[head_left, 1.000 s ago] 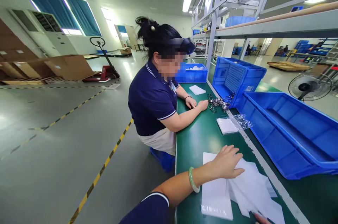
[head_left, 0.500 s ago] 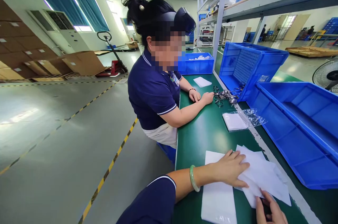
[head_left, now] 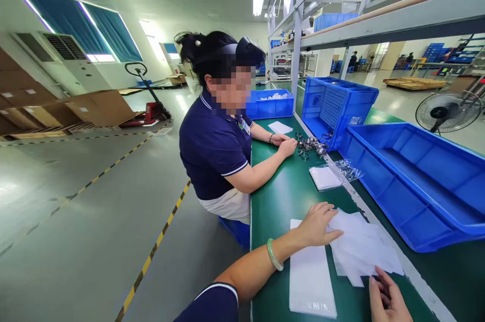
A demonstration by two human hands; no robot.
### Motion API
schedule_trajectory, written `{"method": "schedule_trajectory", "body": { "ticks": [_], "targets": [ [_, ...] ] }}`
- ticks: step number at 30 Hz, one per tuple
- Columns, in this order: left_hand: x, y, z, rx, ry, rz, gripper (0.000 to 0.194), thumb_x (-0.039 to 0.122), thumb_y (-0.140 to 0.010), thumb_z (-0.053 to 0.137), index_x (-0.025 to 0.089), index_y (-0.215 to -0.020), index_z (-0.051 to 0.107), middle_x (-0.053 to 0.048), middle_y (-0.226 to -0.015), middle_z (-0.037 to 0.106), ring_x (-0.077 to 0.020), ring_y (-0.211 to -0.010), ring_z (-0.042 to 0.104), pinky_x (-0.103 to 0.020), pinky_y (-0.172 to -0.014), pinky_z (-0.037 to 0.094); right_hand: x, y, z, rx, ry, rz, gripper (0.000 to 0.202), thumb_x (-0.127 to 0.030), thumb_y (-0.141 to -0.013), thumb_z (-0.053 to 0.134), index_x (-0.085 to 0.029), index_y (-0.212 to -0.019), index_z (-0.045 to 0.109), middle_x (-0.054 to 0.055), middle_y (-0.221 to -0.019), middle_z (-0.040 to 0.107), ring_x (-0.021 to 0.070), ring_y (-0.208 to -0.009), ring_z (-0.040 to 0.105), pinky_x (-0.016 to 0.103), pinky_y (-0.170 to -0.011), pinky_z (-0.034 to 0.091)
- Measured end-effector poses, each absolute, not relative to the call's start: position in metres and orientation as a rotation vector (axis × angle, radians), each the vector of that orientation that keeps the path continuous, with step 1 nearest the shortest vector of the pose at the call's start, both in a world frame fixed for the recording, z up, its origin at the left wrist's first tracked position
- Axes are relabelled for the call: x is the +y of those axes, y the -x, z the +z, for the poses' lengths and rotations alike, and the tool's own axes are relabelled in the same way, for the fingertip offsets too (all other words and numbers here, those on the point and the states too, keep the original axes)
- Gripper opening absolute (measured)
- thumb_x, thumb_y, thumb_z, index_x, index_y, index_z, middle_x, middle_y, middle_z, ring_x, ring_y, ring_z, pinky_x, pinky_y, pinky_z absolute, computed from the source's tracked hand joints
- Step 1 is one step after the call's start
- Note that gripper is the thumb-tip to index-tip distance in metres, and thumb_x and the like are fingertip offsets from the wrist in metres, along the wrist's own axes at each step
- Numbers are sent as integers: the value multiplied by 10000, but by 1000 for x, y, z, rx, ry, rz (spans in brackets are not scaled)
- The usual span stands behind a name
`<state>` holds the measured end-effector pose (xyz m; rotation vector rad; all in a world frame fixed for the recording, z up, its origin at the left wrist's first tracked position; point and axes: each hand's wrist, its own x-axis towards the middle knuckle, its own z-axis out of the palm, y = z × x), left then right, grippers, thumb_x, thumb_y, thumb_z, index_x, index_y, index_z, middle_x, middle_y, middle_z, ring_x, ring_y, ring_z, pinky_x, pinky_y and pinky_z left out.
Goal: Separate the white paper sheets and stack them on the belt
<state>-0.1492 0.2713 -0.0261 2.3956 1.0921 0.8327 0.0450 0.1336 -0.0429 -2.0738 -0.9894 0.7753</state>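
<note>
A loose, fanned pile of thin white sheets [head_left: 366,243] lies on the green table. My left hand [head_left: 318,226], with a pale green bangle on its wrist, rests at the pile's left edge, fingers stretched out and thumb apart. At the pile's lower right edge is my right hand [head_left: 390,296]; its thumb and index finger are apart, the other fingers curl inward, and I see nothing held. Beneath my left wrist lies a neat white stack [head_left: 312,281], with a shiny clear film at its near end.
Beyond the pile is a white packet in clear plastic [head_left: 325,178]. Across the table a seated co-worker [head_left: 215,145] handles small metal rings [head_left: 312,145]. Blue bins [head_left: 417,200] line the right side under a shelf frame [head_left: 397,13]. A fan [head_left: 439,112] stands behind.
My left hand has drawn back left, off the top of the sheets to their edge. My right hand has come slightly away from the pile. The camera view has tilted and shifted.
</note>
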Motion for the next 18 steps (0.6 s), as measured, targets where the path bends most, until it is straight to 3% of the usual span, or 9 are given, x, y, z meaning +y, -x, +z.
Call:
{"method": "schedule_trajectory", "body": {
  "ticks": [7, 13, 18],
  "targets": [
    [268, 149, -27, 1060, -2419, 756, 535, 450, -840, 601, 149, -1271, 510, -152, -1330, 502, -288, -1282, 416, -455, -1079, 362, 119, -42, -46, -1022, 2053, 650, 601, -648, -761, 465, -248, -1203, 550, 74, -972, 656, 259, -879, 631, 336, -655, 493],
    [276, 151, -32, 1043, -2212, 914, 517, 394, -787, 655, 154, -1232, 543, -154, -1293, 538, -313, -1212, 489, -504, -1039, 402, 102, -50, -59, -969, 2000, 719, 636, -665, -757, 467, -235, -1216, 556, 105, -1113, 648, 274, -919, 633, 340, -659, 510],
    [256, 154, 21, 1120, -2018, 1215, 357, 315, -863, 543, 131, -1169, 547, -155, -1197, 577, -256, -1129, 547, -447, -999, 446, 103, -50, -63, -977, 1981, 730, 644, -670, -732, 475, -220, -1182, 576, 113, -1067, 662, 272, -872, 637, 351, -655, 510]
  ]
}}
